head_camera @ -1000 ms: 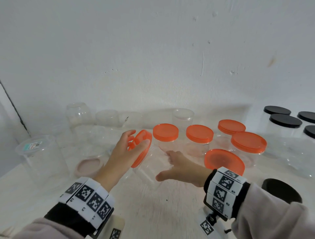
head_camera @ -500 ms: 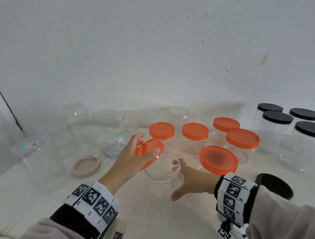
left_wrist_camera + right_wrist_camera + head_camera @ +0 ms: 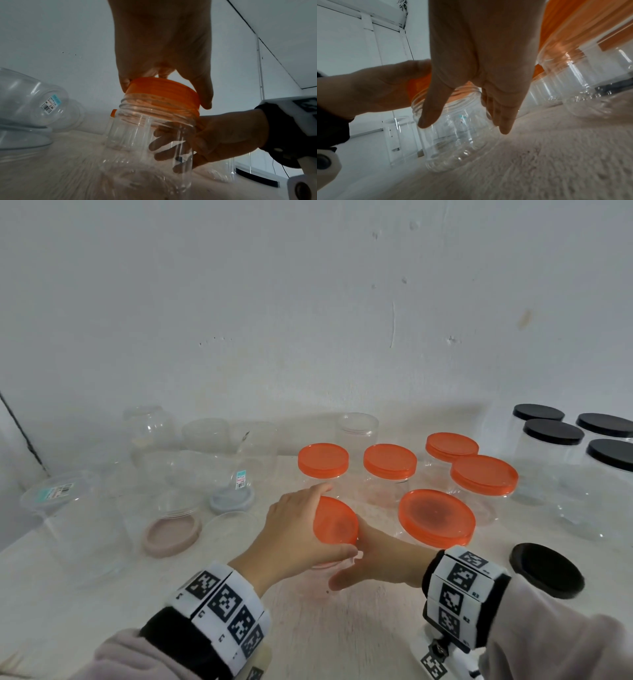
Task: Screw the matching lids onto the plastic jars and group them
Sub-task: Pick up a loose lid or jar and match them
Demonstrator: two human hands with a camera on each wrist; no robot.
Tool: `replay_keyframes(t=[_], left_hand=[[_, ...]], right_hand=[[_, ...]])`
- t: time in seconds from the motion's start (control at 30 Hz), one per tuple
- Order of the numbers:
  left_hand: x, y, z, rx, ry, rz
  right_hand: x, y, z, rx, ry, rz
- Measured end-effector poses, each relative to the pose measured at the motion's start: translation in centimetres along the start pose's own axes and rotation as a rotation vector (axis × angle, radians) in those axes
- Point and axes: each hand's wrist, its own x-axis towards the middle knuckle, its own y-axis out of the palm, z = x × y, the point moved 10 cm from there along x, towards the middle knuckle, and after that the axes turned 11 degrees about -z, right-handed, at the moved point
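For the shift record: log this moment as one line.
step: fitting lid | left hand: holds orange lid on jar mouth, tilted | right hand: grips clear jar | jar: on table

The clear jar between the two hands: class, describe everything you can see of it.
The clear jar looks like thin transparent plastic, round, with a threaded neck and faint vertical ribs. It appears empty and stands on the pale table, slightly tilted. An orange lid sits crooked on its neck, not yet screwed down, gripped from above by the left hand. The right hand wraps its body, thumb in front, fingers visible through the wall.
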Motion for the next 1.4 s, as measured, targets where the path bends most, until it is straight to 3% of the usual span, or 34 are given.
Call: replay_keyframes(t=[0.37,0.53,0.8,1.1,1.4], left_hand=[[-0.4,1.0,1.3,-0.042,-0.048,0.061],[-1.1,0.5,3.7,-0.245,-0.148,0.097],[-3.2,3.4,7.5,-0.36,-0.339,0.373],[-2.1,3.7,7.5,-0.445,-0.322,0.3],[-2.1,3.4,7.7,-0.393,-0.308,0.256]], right_hand=[[0.1,-0.2,-0.4,-0.032,0.039,-0.005],[-0.2,-1.4,1.5,-0.057,-0.013,-0.002],[0.6,-0.8,7.0,-0.533,-0.108,0.164],[1.6,-0.2,8.8,-0.911,-0.1,0.254],[1.4,-0.1,8.3,-0.951,-0.022,0.082]])
